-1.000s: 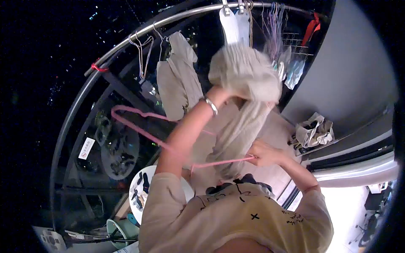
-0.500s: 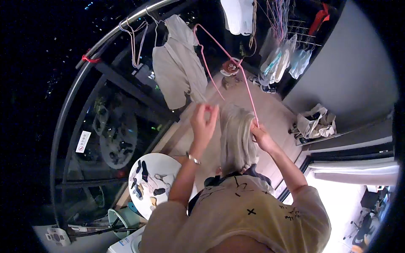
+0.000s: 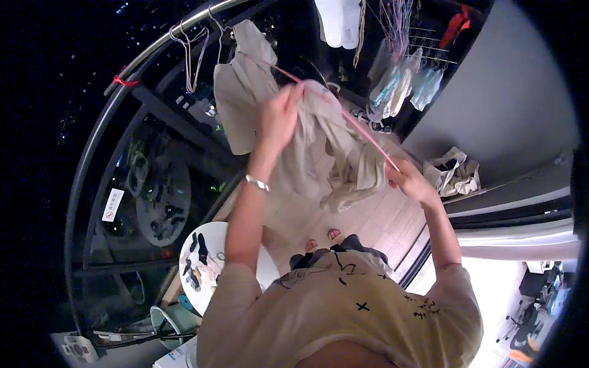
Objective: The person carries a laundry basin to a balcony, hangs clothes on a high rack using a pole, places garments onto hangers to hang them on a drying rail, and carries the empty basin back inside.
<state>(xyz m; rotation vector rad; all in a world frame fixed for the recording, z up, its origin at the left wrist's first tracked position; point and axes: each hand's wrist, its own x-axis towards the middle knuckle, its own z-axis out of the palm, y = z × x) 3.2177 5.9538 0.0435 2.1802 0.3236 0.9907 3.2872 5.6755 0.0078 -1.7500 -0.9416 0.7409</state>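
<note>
A light beige garment [image 3: 356,162] hangs in loose folds between my hands, partly over a pink clothes hanger [image 3: 368,132]. My left hand [image 3: 279,119], with a silver bracelet at the wrist, is raised and closed on the garment's upper edge, close to the hanger. My right hand [image 3: 410,181] grips the lower right end of the pink hanger, with cloth beside its fingers. The hanger slants from upper left to lower right. Behind my left hand, another beige garment [image 3: 236,101] hangs from the metal rail [image 3: 147,52].
Bare wire hangers [image 3: 193,61] and white insoles [image 3: 337,24] hang above. On the right are a clip rack with clothes [image 3: 423,86] and a cloth bag [image 3: 454,175]. Socks lie on a round white table [image 3: 267,270], near a pale green bucket [image 3: 169,322].
My left hand has moved up and taken hold of the garment, which is now spread upward along the hanger. My right hand has shifted right, and the hanger is tilted differently.
</note>
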